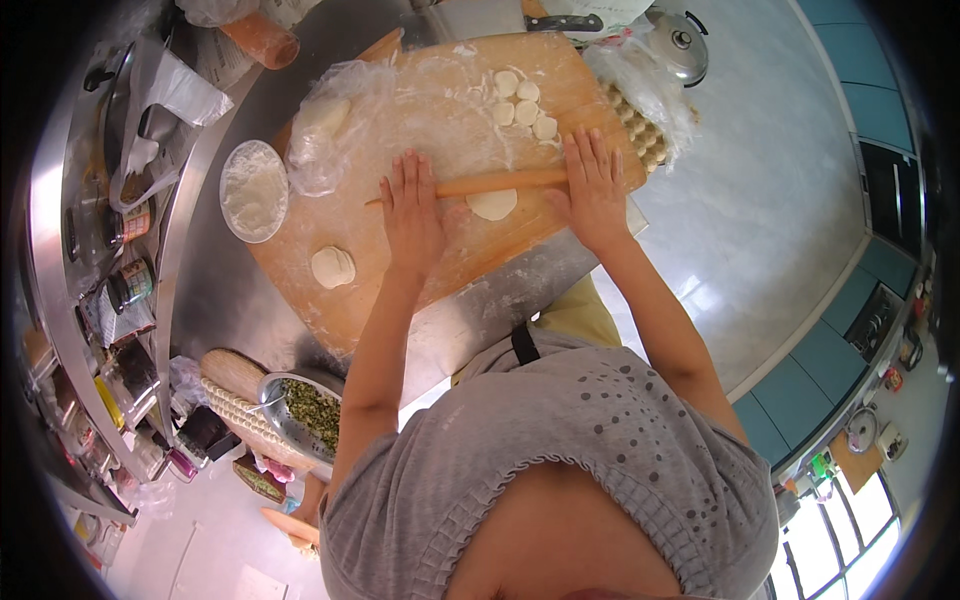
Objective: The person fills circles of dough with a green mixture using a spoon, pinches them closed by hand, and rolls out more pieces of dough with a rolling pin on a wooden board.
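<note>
A slim wooden rolling pin (502, 182) lies across a floured wooden board (442, 255), over the far edge of a flattened dough round (493, 204). My left hand (414, 214) lies over the pin's left part, whose tapered tip shows beyond it. Over the right end rests my right hand (596, 187). Both palms face down on the pin, fingers stretched forward. Several small dough pieces (526, 112) sit beyond the pin. At the board's left is a short stack of rolled wrappers (333, 267). A larger dough lump (322, 124) lies under clear plastic.
A bowl of flour (254, 192) stands left of the board. Near my left elbow are a metal bowl of chopped green filling (311, 412) and rows of dumplings (240, 409). A knife (564, 22), an egg tray (643, 135) and a lidded pot (679, 45) stand at the back right.
</note>
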Demonstrator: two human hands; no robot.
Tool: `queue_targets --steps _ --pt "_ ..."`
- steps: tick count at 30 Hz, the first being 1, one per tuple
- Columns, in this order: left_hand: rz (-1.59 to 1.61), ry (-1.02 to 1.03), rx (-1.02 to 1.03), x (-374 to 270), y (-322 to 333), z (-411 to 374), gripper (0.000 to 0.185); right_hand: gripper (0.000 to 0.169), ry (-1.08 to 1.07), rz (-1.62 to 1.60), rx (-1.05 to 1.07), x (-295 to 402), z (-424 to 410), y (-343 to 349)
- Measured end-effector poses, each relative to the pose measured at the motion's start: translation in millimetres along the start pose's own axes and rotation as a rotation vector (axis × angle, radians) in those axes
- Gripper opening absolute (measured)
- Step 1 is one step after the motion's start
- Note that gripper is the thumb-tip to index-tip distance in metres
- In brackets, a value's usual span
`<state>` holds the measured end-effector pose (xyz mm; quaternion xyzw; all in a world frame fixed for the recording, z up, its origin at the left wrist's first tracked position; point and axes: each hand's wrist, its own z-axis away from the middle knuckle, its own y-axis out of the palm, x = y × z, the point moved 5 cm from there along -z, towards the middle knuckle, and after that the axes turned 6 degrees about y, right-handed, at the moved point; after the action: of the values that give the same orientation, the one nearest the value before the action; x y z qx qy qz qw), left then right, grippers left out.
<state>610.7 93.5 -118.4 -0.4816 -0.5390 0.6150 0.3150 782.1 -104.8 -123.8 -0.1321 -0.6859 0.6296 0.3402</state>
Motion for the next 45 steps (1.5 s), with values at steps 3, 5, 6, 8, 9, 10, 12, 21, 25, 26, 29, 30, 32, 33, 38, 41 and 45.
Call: queue_targets --steps 3,5,6,8,9,10,12,21,25,26,29,30,32,33,38,41,45 --pt "0.04 -0.001 0.055 3.4 8.3 38.4 0.087 0.094 -0.026 -0.006 0.082 10.4 22.3 -12.0" --pt "0.057 -0.011 0.091 -10.5 6.2 56.5 0.087 0.091 -0.029 -0.025 0.143 6.4 41.3 -6.7" --pt "0.064 -0.018 0.111 -16.1 4.9 61.3 0.086 0.09 -0.026 -0.037 0.144 2.8 47.0 -2.1" --pt "-0.034 -0.02 0.082 -9.5 0.9 30.0 0.088 0.089 0.003 -0.036 0.077 4.2 38.5 -1.0" --pt "-0.08 -0.012 0.06 -9.5 0.7 13.9 0.089 0.089 0.033 -0.019 -0.002 1.7 9.0 -1.5" --pt "-0.048 -0.015 0.041 -6.4 2.5 14.8 0.09 0.088 0.056 -0.007 -0.078 1.5 -8.1 -3.8" --pt "0.013 -0.024 0.0 5.7 10.8 20.9 0.091 0.088 -0.01 0.092 -0.035 10.1 -1.0 -6.4" --pt "0.019 -0.016 0.025 -14.3 -4.8 22.6 0.088 0.087 0.032 0.011 -0.003 -1.6 1.7 -6.9" --pt "0.059 -0.06 0.156 -19.4 6.4 67.6 0.092 0.064 -0.07 0.033 -0.041 5.6 22.8 -11.4" --pt "0.081 -0.063 0.162 -25.5 6.1 78.8 0.093 0.057 -0.105 -0.002 -0.068 6.0 34.0 -12.8" --pt "0.066 -0.053 0.176 -30.2 4.9 92.9 0.096 0.042 -0.173 -0.135 -0.121 6.3 47.0 -17.6" --pt "0.05 -0.051 0.182 -32.4 3.3 93.1 0.096 0.041 -0.173 -0.202 -0.102 5.7 47.2 -17.8" --pt "0.095 -0.061 0.153 -34.3 0.9 87.5 0.089 0.04 -0.194 -0.261 -0.106 4.9 45.6 -20.9" --pt "0.115 -0.068 0.138 -35.3 -1.7 82.1 0.085 0.039 -0.216 -0.255 -0.129 5.6 41.0 -25.1" --pt "0.334 0.087 -0.057 -54.4 -15.9 38.5 0.059 0.03 -0.24 -0.212 -0.181 11.6 33.3 -26.2" --pt "0.445 0.15 -0.001 -56.3 -16.7 17.3 0.046 0.031 -0.237 -0.207 -0.185 16.2 33.1 -29.8" --pt "0.524 0.247 -0.007 -57.8 -21.6 6.4 0.032 0.031 -0.247 -0.202 -0.212 16.6 33.4 -33.4"
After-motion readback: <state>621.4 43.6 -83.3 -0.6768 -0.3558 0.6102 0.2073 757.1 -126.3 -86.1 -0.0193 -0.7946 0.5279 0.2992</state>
